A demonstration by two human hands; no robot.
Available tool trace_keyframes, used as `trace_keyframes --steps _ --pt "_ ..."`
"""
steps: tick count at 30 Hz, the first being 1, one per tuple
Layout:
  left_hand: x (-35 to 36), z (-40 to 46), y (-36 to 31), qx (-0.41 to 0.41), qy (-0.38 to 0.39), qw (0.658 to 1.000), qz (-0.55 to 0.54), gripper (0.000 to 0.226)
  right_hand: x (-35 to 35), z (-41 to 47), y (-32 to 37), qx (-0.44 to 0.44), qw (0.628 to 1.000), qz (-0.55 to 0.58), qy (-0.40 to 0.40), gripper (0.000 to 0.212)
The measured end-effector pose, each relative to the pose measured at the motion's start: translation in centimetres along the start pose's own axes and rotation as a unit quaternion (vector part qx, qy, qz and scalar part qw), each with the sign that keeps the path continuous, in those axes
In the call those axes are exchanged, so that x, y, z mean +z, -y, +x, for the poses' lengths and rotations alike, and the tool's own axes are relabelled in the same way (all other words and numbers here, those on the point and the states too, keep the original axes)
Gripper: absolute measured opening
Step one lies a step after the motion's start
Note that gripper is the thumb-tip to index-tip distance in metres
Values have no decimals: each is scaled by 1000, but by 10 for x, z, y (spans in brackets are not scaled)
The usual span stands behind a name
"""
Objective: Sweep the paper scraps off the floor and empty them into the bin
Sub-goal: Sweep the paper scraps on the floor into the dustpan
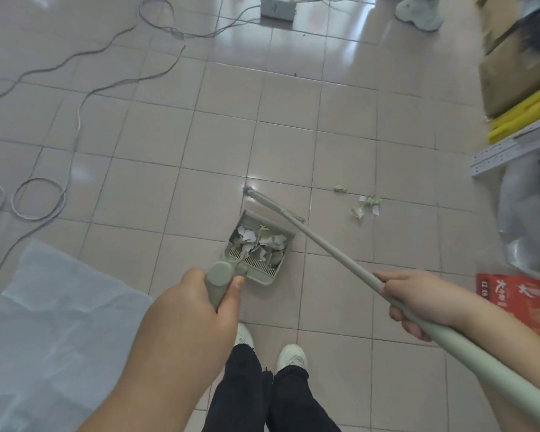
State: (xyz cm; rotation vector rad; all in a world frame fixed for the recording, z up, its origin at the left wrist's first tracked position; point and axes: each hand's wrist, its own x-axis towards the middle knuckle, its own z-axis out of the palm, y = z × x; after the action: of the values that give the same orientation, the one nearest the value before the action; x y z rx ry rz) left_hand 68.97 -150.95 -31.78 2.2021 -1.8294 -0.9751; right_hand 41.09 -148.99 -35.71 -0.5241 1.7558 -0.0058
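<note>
From your head view you look down on a glossy floor (169,126) of pale square tiles, and the dustpan (258,247) at its middle serves as your landmark. One dustpan, one broom (334,254): your left hand (200,294) grips the dustpan's handle, thumb along its side, and your right hand (418,302) is wrapped round the broom's pole, to the right of the dustpan. The broom's head lies on the tiles just beyond the dustpan's far edge. Inside the dustpan sits a heap of paper scraps (262,241); I cannot count them. Right of the dustpan, about four loose scraps (367,204) lie on the floor, small and blurred. Grey cables (75,98) loop over the tiles to its left and beyond it. A translucent plastic sheet (53,322) lies near-left of it, cut off by the edge. Far right, cardboard boxes (512,67), yellow strips (524,120) and a red carton (521,304) are all partly out of frame. Your two white shoes (292,358) stand below the dustpan.
</note>
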Motion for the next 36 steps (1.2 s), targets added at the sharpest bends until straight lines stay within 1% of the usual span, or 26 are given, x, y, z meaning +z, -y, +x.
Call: trace_keyframes --steps 3,9,13,17,21,25,30,36 --pt "2 17 -20 43 15 999 9 40 -16 7 -8 8 997 65 -34 40" --pt "25 40 -75 120 47 991 46 40 -63 22 -42 39 985 133 -98 43" --pt "51 48 -117 145 55 984 82 41 -108 38 -65 61 976 162 -135 30" --pt "80 63 -156 152 57 980 115 41 -154 66 -79 80 973 156 -152 18" --pt "105 71 -188 143 74 977 138 40 -190 92 -80 82 974 143 -152 13" --pt "125 64 -209 145 62 974 165 40 -208 115 -79 89 978 132 -138 13" --pt "140 53 -219 132 52 976 167 41 -197 130 -84 83 984 121 -98 13" --pt "148 55 -231 122 47 978 163 42 -178 102 -114 86 987 122 -54 16"
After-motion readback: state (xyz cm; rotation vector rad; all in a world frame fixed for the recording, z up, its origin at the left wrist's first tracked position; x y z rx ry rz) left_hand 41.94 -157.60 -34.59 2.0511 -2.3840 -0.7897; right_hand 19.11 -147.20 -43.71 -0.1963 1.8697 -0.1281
